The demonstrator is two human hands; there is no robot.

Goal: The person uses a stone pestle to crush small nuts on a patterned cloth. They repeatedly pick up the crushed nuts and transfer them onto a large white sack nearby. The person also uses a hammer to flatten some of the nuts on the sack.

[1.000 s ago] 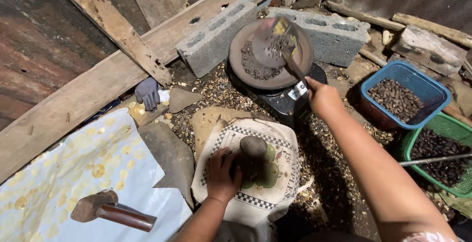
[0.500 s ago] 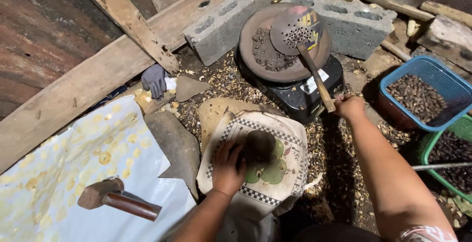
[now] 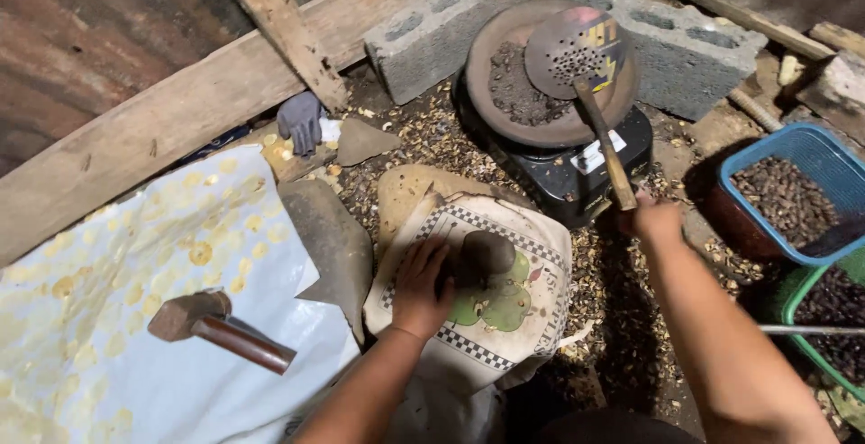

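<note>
The right hand (image 3: 656, 219) is gripping the wooden-handled perforated metal scoop (image 3: 577, 47) — its long axis running toward 11 o'clock — over the round pan (image 3: 505, 92); the left hand (image 3: 422, 286) is clasping a dark round stone (image 3: 487, 253).

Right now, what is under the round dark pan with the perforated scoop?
The pan sits on a black stove. The stove's top under it is covered, so no flame shows. The right hand holds the scoop.

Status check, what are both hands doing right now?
Left hand on dark stone. Right hand grips skimmer handle over pan. Nothing blocking.
</note>
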